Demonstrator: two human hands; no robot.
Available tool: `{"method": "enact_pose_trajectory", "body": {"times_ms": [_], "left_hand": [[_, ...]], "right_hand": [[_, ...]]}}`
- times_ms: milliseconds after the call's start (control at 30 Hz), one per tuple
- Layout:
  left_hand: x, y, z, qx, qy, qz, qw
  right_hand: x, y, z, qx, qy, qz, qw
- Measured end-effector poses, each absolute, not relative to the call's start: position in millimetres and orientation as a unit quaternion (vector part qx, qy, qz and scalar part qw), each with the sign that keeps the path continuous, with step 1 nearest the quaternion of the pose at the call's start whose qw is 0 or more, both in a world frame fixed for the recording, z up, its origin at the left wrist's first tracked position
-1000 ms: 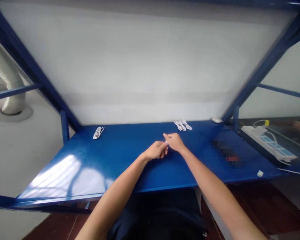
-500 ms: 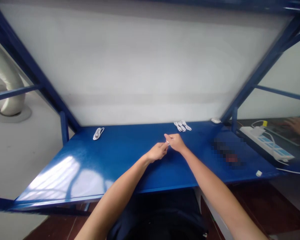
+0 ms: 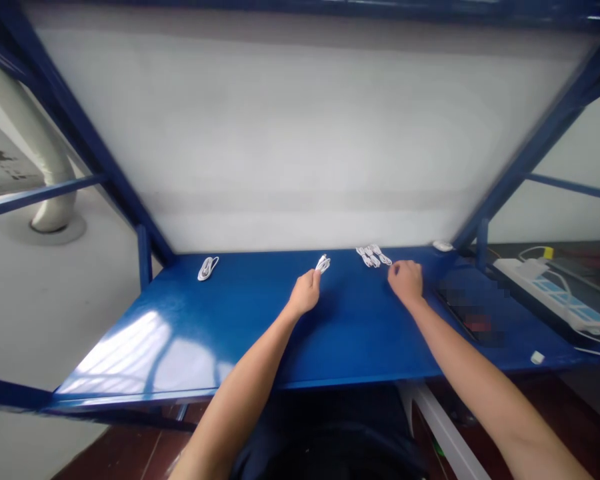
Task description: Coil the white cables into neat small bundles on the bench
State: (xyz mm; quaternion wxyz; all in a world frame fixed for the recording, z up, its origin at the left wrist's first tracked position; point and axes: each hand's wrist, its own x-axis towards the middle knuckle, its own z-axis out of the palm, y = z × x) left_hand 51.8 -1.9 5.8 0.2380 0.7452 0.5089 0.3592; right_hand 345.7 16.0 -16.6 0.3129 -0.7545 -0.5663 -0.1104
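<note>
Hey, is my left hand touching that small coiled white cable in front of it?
Touching. The head view shows the left hand holding the coiled white cable, which sticks out just beyond the fingertips.

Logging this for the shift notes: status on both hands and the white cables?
Left hand: pinching coiled cable. Right hand: nothing visible in it, near cable bundles. Another coil far left.

My bench (image 3: 360, 340) is smooth, glossy blue-painted metal; the coiled cable (image 3: 323, 264) is matt white plastic, the power strip (image 3: 550, 293) shiny plastic.
</note>
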Motion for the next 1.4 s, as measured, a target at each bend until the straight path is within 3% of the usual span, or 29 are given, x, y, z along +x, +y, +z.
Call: {"method": "enact_pose_trajectory", "body": {"times_ms": [300,600,733,933,1167,1267,1400], "left_hand": [[54,-8,6,0.777,0.514,0.292,0.214],[54,-8,3,0.783,0.487,0.308,0.233],[54,-8,4,0.780,0.463,0.335,0.255],[57,-7,8,0.737,0.412,0.396,0.362],[61,-13,18,0.627,0.376,0.427,0.533],[64,-16,19,0.603,0.369,0.431,0.561],[67,-14,14,0.590,0.369,0.449,0.560]], "right_hand": [[356,10,-16,-0.861,-0.450,-0.152,0.182],[365,15,-17,-0.877,-0.438,-0.115,0.161],[366,16,-15,-0.861,-0.446,-0.102,0.222],[370,19,-16,-0.779,-0.470,-0.063,0.411],[348,20,-16,-0.671,-0.420,0.146,0.594],[321,13,-10,-0.606,-0.451,0.223,0.616],[275,4,0,-0.551,-0.559,0.287,0.549]]}}
